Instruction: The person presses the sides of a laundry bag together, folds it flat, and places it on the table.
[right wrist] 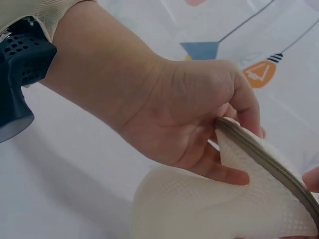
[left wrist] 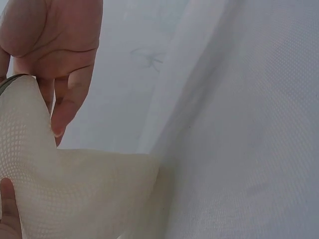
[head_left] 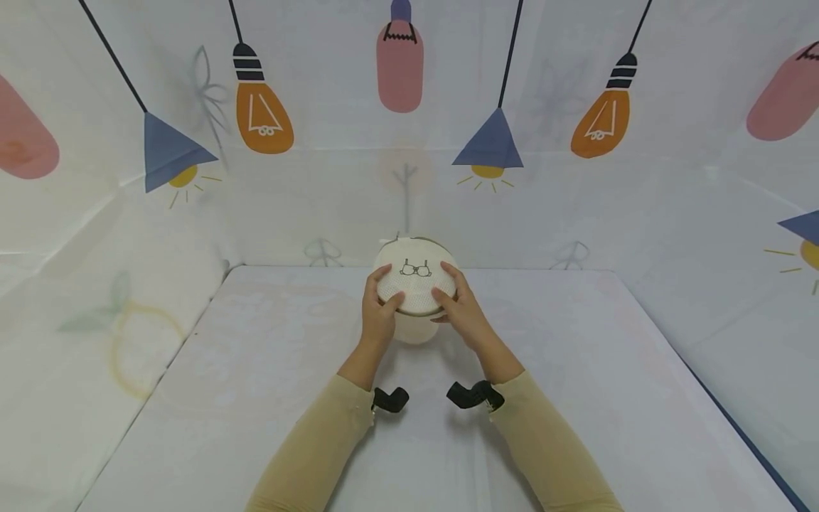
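Observation:
A round, cream-white mesh zip pouch (head_left: 416, 295), with a line drawing of glasses on its face, is held up between both hands. My left hand (head_left: 379, 309) grips its left edge, thumb on the front face. At the right edge, my right hand (head_left: 467, 309) grips it, thumb and a fingertip on the front. In the right wrist view, a grey-brown zipper (right wrist: 279, 159) runs along the rim beside the right hand's fingers. Soft mesh fabric (left wrist: 99, 189) bulges out below the left hand in the left wrist view. The pouch's inside is hidden.
A white-covered table (head_left: 256, 341) lies beneath the hands. White cloth walls (head_left: 333, 192) printed with lamps and bulbs stand behind and at both sides. Black wrist devices (head_left: 392, 400) stick out from both sleeve cuffs.

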The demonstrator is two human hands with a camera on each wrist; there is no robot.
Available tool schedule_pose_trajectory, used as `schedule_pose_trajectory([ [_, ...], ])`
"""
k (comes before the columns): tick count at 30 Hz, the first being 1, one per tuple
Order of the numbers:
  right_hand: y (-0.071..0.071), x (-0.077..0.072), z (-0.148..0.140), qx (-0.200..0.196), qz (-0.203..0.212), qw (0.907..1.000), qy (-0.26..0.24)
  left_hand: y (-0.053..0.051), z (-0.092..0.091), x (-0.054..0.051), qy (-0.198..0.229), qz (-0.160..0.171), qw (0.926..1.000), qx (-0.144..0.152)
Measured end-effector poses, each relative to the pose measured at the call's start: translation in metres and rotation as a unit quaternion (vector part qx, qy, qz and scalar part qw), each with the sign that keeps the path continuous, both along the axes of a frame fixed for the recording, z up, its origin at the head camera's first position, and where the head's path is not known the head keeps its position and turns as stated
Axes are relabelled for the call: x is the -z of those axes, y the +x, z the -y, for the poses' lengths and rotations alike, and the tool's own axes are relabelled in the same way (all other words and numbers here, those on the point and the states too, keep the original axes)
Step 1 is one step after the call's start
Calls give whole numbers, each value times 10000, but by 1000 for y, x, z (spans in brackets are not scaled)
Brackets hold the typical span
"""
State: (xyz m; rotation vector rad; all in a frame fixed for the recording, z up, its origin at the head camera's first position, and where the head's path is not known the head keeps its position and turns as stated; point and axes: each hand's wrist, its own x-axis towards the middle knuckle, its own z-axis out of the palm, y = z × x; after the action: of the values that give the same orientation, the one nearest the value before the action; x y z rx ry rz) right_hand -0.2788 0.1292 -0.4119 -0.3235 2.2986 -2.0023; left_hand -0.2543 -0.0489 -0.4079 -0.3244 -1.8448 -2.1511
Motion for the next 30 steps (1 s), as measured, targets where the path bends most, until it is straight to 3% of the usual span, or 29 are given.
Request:
schedule_pose_trajectory([
  [3, 0, 1, 0, -112, 76, 9998, -130, -4, -1, 6, 57, -86, 9999, -24],
  [5, 0, 1, 0, -163, 114, 9994, -272, -10, -3, 16, 111, -165, 9998, -41],
  [10, 1, 1, -1, 44, 70, 9993, -373, -22, -8, 35, 123, -190, 9997, 1],
  [12, 1, 1, -1, 191, 59, 9991, -370, -20, -9, 33, 105, -122, 9999, 59],
  [19, 1, 1, 0, 436, -98, 9970, -634, 4, -12, 7, 28, -11, 9999, 144],
  [30, -4, 5, -2, 674, -187, 9924, -1014, 5, -8, 5, -403, 195, 9990, 51],
])
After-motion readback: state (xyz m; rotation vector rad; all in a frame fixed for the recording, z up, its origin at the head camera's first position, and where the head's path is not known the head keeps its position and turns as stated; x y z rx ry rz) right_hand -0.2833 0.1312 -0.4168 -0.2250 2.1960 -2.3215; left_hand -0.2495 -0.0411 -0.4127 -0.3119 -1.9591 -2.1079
